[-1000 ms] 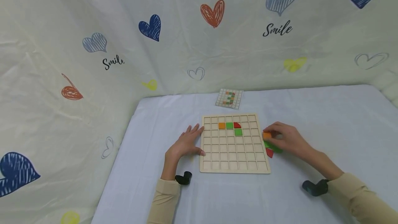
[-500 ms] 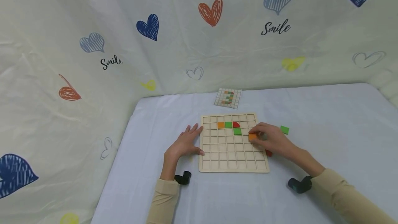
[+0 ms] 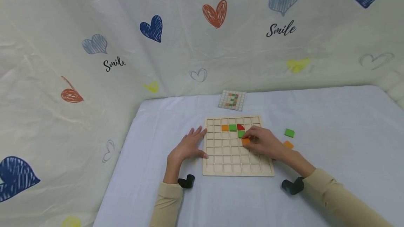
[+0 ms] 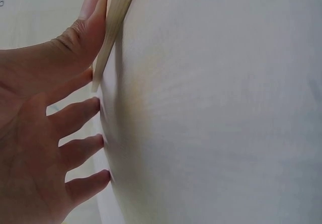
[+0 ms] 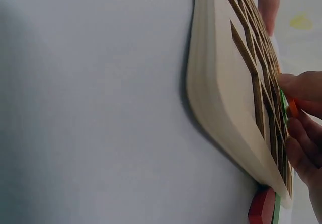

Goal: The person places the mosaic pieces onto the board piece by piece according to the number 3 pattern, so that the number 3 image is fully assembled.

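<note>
A square wooden grid board (image 3: 221, 169) lies on the table. In its upper cells sit an orange tile (image 3: 224, 128), a green tile (image 3: 232, 127) and a red rounded tile (image 3: 240, 127), with another green tile (image 3: 241, 134) below the red one. My right hand (image 3: 263, 142) pinches an orange square tile (image 3: 245, 142) over the board, just under that lower green tile. My left hand (image 3: 187, 146) has its fingers spread, with thumb and fingertips touching the board's left edge. In the left wrist view the thumb (image 4: 83, 38) lies against the board's side.
Right of the board lie a loose green tile (image 3: 289, 133) and an orange tile (image 3: 288, 144). A red tile (image 5: 262, 206) shows by the board's edge in the right wrist view. Behind the board lies a pattern card (image 3: 232, 100), near the heart-printed backdrop (image 3: 176, 59).
My right hand has carried the orange tile left from beside the board to over its middle. Loose green and orange tiles at the right have come into sight. The left hand stays put.
</note>
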The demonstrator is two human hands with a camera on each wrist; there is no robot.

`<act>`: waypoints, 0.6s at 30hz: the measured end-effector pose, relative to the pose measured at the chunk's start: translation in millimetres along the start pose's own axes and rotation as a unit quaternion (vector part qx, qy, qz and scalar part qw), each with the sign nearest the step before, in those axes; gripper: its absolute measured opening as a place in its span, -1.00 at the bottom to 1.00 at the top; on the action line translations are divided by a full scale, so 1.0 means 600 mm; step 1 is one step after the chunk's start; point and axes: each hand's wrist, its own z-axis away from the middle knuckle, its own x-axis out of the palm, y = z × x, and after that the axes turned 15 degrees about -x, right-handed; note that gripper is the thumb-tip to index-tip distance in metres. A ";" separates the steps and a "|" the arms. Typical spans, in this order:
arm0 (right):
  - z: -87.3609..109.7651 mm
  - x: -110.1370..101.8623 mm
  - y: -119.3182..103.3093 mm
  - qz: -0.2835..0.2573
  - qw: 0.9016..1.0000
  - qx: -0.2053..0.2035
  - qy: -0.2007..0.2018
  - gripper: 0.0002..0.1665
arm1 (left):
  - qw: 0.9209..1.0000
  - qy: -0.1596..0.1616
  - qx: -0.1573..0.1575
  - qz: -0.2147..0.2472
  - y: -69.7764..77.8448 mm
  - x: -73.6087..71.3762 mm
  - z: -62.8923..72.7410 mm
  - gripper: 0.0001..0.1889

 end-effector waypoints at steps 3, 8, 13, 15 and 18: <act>-0.004 0.004 0.003 0.000 1.000 0.001 -0.003 -0.75 | 1.000 0.001 0.001 -0.001 0.000 0.000 0.000 0.10; -0.006 0.007 0.006 0.006 1.000 -0.002 -0.010 -0.73 | 1.000 -0.001 0.005 -0.004 0.001 0.002 -0.001 0.10; -0.009 0.008 0.007 0.004 1.000 -0.021 -0.010 -0.72 | 1.000 -0.004 0.003 -0.007 0.001 0.000 -0.001 0.10; -0.010 0.007 0.006 0.003 1.000 -0.028 -0.010 -0.72 | 1.000 -0.003 0.005 -0.007 0.001 0.000 -0.001 0.10; -0.011 0.006 0.006 0.006 0.999 -0.033 -0.010 -0.72 | 1.000 -0.004 0.007 -0.008 0.000 -0.001 0.000 0.10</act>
